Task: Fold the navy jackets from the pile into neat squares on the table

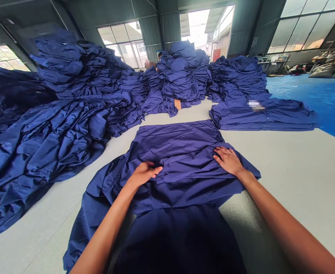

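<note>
A navy blue garment lies spread on the pale table in front of me, with a sleeve-like part trailing off to the lower left. My left hand is closed on a fold of its cloth left of the middle, thumb and fingers drawn together. Flat on the right part of the garment rests my right hand, its fingers spread. Creases run across the cloth between both hands. More dark blue cloth hangs at the near edge, close to my body.
Loose navy garments cover the table's left side. Tall navy stacks rise along the back. A flat folded bundle lies at the back right, near an orange tag. The pale tabletop extends right, above a blue floor.
</note>
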Available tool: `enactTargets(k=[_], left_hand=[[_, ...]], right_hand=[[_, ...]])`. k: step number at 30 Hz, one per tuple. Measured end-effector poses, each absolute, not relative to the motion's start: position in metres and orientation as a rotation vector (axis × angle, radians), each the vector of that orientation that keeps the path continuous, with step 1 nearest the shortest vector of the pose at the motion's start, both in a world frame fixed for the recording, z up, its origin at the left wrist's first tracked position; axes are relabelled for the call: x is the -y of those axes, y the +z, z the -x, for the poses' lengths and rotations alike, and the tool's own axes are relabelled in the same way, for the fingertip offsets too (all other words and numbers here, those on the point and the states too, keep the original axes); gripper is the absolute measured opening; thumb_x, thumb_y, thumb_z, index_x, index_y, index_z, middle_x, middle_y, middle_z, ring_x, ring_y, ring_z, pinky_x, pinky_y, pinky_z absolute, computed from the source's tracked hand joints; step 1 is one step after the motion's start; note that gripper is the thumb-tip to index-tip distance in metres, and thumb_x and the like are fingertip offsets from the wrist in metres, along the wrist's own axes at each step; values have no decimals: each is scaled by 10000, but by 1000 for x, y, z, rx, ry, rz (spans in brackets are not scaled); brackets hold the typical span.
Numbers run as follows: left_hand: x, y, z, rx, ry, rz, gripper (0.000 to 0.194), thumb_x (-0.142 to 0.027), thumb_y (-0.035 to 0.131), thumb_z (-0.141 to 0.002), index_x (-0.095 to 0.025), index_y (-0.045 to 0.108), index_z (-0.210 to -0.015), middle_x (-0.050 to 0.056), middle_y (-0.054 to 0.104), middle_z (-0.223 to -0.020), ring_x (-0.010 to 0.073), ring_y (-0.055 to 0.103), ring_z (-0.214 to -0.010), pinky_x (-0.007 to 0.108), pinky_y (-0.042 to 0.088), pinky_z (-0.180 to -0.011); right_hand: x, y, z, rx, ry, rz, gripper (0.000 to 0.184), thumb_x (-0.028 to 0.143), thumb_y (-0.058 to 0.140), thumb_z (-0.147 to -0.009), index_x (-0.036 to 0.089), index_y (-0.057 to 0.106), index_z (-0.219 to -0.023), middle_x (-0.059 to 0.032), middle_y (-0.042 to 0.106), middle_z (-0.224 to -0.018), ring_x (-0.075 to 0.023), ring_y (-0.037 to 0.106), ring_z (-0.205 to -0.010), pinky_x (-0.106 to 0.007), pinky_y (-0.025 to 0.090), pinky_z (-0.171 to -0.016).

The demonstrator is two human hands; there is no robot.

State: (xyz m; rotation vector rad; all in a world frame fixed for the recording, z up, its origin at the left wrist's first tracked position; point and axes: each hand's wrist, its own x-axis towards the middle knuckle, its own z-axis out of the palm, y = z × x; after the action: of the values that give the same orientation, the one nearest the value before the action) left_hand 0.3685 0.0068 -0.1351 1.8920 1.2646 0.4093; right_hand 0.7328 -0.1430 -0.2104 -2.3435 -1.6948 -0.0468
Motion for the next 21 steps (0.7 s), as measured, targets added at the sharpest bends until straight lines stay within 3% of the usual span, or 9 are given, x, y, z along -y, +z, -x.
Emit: enactTargets(k=[3, 11, 17, 21], left_hand=[[-8, -142, -375, -1189, 418, -1835, 777, -505, 734, -667, -83, 509, -1279, 134, 731, -979, 251, 705, -879, 326, 528, -728], [1, -150, -379, -1481, 182, -2147, 859, -601, 743, -676, -104, 491, -1330, 158, 728, -1023, 349, 674, -1038, 354, 484, -825], [24, -148, -397, -1591, 219, -2387, 781, -377, 741, -769, -144, 372, -1417, 195, 601, -1308, 314, 614, -1169, 336, 469, -887], [26, -137, -395, -1555, 458, -2437, 722, -319, 711, -806, -175, 357, -1419, 115, 678, -1139, 295, 628, -1115, 362, 461, -912]], right_hand=[[143, -211, -733, 1696, -50, 2342, 532, 461, 300, -1003, 201, 521, -1411, -61, 470, -1511, -247, 351, -1429, -491, 187, -1197], [142, -212, -735, 1692, -64, 2336, 531, 461, 313, -1001, 188, 532, -1401, -66, 478, -1503, -249, 358, -1425, -494, 190, -1197], [142, -214, -736, 1690, -58, 2333, 525, 461, 314, -1000, 201, 527, -1404, -58, 478, -1505, -245, 358, -1426, -493, 188, -1197], [142, -214, -736, 1685, -57, 2327, 525, 463, 312, -1000, 201, 532, -1398, -60, 480, -1504, -246, 359, -1424, -494, 190, -1196]])
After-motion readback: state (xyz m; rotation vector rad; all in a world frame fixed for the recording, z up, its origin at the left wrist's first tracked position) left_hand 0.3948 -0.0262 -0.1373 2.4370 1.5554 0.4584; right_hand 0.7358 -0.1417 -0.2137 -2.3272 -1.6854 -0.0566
